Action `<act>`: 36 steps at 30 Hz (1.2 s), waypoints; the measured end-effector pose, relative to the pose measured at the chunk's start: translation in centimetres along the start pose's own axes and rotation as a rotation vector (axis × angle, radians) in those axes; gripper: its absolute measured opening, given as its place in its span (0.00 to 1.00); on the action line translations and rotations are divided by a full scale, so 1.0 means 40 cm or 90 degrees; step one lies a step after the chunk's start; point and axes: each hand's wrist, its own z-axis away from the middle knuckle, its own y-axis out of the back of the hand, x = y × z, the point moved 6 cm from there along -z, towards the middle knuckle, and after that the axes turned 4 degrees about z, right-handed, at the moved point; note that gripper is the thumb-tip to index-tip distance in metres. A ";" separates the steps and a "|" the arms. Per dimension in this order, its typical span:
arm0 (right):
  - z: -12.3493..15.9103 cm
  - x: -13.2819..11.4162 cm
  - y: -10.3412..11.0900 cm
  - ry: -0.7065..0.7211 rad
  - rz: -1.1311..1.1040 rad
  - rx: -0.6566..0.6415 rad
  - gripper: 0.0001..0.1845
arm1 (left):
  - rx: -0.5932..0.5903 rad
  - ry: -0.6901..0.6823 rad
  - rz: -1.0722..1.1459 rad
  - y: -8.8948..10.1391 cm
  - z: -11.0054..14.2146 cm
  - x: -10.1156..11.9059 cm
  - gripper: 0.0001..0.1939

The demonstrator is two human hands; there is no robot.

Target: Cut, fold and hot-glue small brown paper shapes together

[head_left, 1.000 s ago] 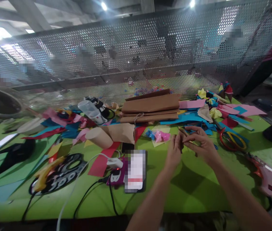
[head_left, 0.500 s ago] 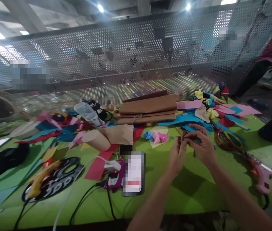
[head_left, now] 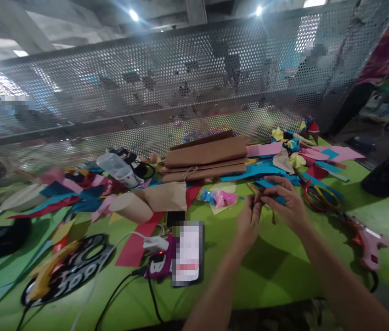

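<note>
My left hand (head_left: 246, 223) is closed, thumb and fingers pinching a small brown piece (head_left: 258, 196) that looks like paper. On the same piece, the fingertips of my right hand (head_left: 290, 204) press together from the right, its upper fingers curved. Fingers cover most of the piece, so its shape is unclear. A thin brown end (head_left: 273, 217) hangs below the right fingers. Just left of my hands lie blue and pink crumpled bits (head_left: 218, 197) on a pale square sheet. To the right are scissors (head_left: 321, 195) with red and yellow handles.
A pink glue gun (head_left: 369, 243) lies right, a yellow glue gun (head_left: 47, 271) left on a black palette-like plate. A phone (head_left: 188, 253) rests beside a purple power strip (head_left: 160, 264) with cords. Folded brown paper (head_left: 206, 154), blue paper (head_left: 242, 172) and a perforated metal panel (head_left: 180, 82) stand behind.
The view has shifted slightly, moving most things a little left in the picture. Both hands stay together on the brown piece, with the fingers slightly repositioned.
</note>
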 end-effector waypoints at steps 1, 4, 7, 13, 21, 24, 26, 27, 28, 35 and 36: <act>-0.001 -0.003 0.000 0.010 0.010 0.001 0.01 | -0.002 -0.006 -0.012 0.001 -0.001 0.002 0.17; -0.004 -0.006 0.001 0.022 0.025 0.005 0.03 | -0.012 -0.022 -0.096 0.007 -0.003 0.010 0.17; -0.004 -0.003 0.006 0.019 0.019 0.014 0.04 | -0.019 -0.029 -0.191 0.014 -0.006 0.014 0.19; -0.002 0.006 0.013 -0.018 -0.002 0.020 0.05 | -0.024 -0.020 -0.174 0.013 -0.009 0.018 0.20; -0.002 0.013 0.017 -0.048 -0.037 0.029 0.07 | -0.084 0.151 0.170 0.009 -0.003 -0.035 0.27; -0.001 0.013 0.018 -0.048 -0.040 0.030 0.08 | -0.106 0.153 0.210 0.008 -0.007 -0.028 0.29; -0.001 0.012 0.019 -0.038 -0.034 0.038 0.08 | -0.122 0.153 0.196 0.007 -0.009 -0.020 0.31; -0.002 0.013 0.019 -0.037 -0.034 0.040 0.08 | -0.127 0.157 0.187 0.006 -0.009 -0.017 0.31; -0.002 0.015 0.018 -0.039 -0.034 0.042 0.08 | -0.128 0.160 0.180 0.006 -0.009 -0.015 0.31; 0.000 0.019 0.020 -0.047 -0.021 0.071 0.09 | -0.123 0.172 0.203 0.002 -0.007 -0.009 0.28; 0.000 0.020 0.020 -0.050 -0.017 0.077 0.09 | -0.122 0.172 0.201 0.002 -0.007 -0.010 0.29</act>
